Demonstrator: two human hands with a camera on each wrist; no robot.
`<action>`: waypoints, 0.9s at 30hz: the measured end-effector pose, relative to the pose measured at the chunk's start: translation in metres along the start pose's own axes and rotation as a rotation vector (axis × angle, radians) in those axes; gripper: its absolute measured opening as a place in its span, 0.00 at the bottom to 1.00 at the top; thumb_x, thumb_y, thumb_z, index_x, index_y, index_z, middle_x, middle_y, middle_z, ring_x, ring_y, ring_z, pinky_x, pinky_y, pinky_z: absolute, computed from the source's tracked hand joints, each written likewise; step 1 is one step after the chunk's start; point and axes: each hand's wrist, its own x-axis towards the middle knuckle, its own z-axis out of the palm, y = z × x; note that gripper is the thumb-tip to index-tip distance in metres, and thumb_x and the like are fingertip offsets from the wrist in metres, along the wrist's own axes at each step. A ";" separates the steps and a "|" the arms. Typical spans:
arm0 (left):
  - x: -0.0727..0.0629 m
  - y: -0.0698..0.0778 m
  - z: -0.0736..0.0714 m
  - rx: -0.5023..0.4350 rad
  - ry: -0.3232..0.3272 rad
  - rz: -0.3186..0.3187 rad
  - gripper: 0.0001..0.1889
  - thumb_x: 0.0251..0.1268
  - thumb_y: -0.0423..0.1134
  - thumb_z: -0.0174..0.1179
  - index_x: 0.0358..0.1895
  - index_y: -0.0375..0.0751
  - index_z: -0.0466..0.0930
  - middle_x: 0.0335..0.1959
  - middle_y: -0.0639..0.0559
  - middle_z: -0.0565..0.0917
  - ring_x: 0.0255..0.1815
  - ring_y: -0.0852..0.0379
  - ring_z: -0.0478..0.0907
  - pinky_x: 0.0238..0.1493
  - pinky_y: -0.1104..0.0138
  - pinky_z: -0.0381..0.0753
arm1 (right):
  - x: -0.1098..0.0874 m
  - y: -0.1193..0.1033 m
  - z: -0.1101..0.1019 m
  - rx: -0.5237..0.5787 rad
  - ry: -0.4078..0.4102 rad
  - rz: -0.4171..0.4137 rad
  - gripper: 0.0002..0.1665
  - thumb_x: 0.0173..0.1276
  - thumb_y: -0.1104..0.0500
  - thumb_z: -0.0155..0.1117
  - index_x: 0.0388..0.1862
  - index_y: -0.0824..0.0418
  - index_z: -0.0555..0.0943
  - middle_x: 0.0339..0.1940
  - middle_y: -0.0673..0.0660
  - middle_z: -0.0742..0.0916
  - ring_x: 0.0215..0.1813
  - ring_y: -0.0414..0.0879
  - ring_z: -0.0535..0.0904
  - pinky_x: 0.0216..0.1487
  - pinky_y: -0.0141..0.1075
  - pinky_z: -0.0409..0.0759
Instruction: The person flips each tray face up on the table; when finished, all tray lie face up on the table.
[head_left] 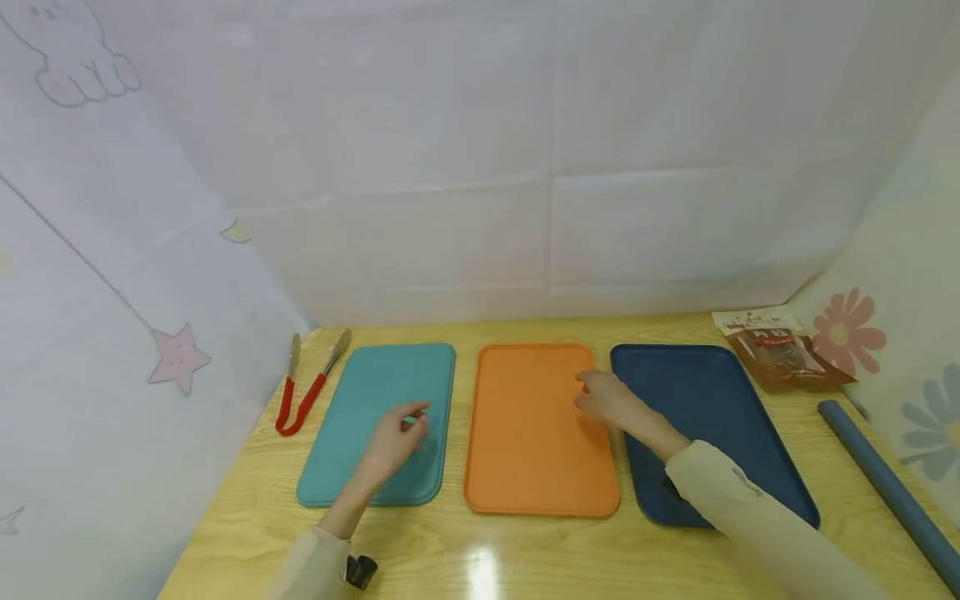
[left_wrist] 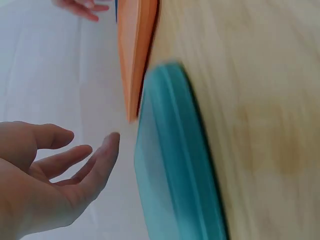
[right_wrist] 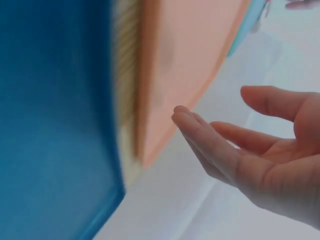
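Note:
Three trays lie side by side on the wooden table: a teal tray on the left, an orange tray in the middle and a navy blue tray on the right. Over the teal tray hovers my left hand, its fingers loosely bent and holding nothing. My right hand hangs above the orange tray's right edge, also holding nothing. Both wrist views show relaxed fingers with a gap between thumb and fingertips, on the left hand and the right hand alike.
Red-handled tongs lie left of the teal tray. At the back right is a brown-and-white food packet. A blue-grey roll runs along the table's right side. Printed white cloth hangs behind and at both sides.

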 end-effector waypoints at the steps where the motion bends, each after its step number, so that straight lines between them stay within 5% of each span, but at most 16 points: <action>1: 0.001 -0.004 -0.008 0.038 0.034 0.010 0.18 0.72 0.31 0.53 0.61 0.29 0.74 0.49 0.35 0.77 0.40 0.42 0.81 0.36 0.57 0.83 | 0.001 -0.004 0.002 0.016 -0.014 -0.017 0.30 0.72 0.63 0.55 0.68 0.75 0.65 0.59 0.73 0.77 0.48 0.61 0.80 0.38 0.43 0.79; 8: 0.000 -0.044 -0.059 0.380 0.099 -0.028 0.23 0.69 0.31 0.53 0.64 0.22 0.67 0.57 0.22 0.68 0.56 0.27 0.68 0.53 0.40 0.71 | 0.017 -0.048 0.028 0.150 -0.084 -0.061 0.32 0.72 0.57 0.56 0.72 0.66 0.64 0.64 0.67 0.76 0.63 0.59 0.73 0.56 0.50 0.76; 16: -0.001 -0.077 -0.077 0.547 0.093 -0.052 0.25 0.66 0.31 0.54 0.62 0.17 0.66 0.57 0.17 0.66 0.58 0.21 0.63 0.57 0.36 0.62 | 0.044 -0.099 0.064 0.218 -0.143 -0.126 0.35 0.72 0.56 0.55 0.74 0.67 0.60 0.70 0.64 0.70 0.70 0.57 0.65 0.64 0.49 0.70; 19: 0.001 -0.083 -0.082 0.555 0.097 -0.038 0.24 0.67 0.31 0.54 0.61 0.14 0.65 0.58 0.16 0.66 0.59 0.21 0.62 0.60 0.36 0.61 | 0.055 -0.113 0.078 0.203 -0.151 -0.147 0.35 0.71 0.59 0.53 0.73 0.69 0.59 0.48 0.61 0.84 0.44 0.47 0.82 0.51 0.41 0.78; 22: 0.003 -0.091 -0.086 0.572 0.104 -0.019 0.24 0.68 0.31 0.53 0.59 0.12 0.65 0.59 0.17 0.67 0.61 0.22 0.62 0.61 0.38 0.62 | 0.066 -0.121 0.092 0.186 -0.161 -0.149 0.33 0.72 0.61 0.51 0.73 0.71 0.59 0.44 0.60 0.85 0.18 0.40 0.71 0.38 0.35 0.77; 23: 0.004 -0.094 -0.087 0.575 0.103 -0.008 0.24 0.68 0.31 0.53 0.59 0.11 0.66 0.59 0.17 0.67 0.61 0.22 0.63 0.61 0.38 0.63 | 0.070 -0.123 0.097 0.175 -0.162 -0.144 0.33 0.72 0.62 0.51 0.73 0.71 0.59 0.43 0.60 0.85 0.13 0.39 0.63 0.34 0.32 0.74; 26: 0.004 -0.103 -0.091 0.591 0.093 0.029 0.23 0.69 0.31 0.54 0.58 0.11 0.66 0.59 0.17 0.68 0.61 0.23 0.64 0.62 0.39 0.63 | 0.080 -0.127 0.109 0.153 -0.156 -0.134 0.29 0.71 0.64 0.51 0.69 0.72 0.64 0.45 0.63 0.83 0.12 0.38 0.60 0.26 0.31 0.70; 27: 0.005 -0.106 -0.093 0.597 0.089 0.045 0.23 0.69 0.31 0.54 0.58 0.11 0.66 0.58 0.18 0.69 0.61 0.23 0.65 0.62 0.39 0.63 | 0.083 -0.128 0.111 0.139 -0.151 -0.135 0.28 0.70 0.64 0.51 0.68 0.73 0.65 0.38 0.61 0.82 0.12 0.37 0.58 0.23 0.30 0.67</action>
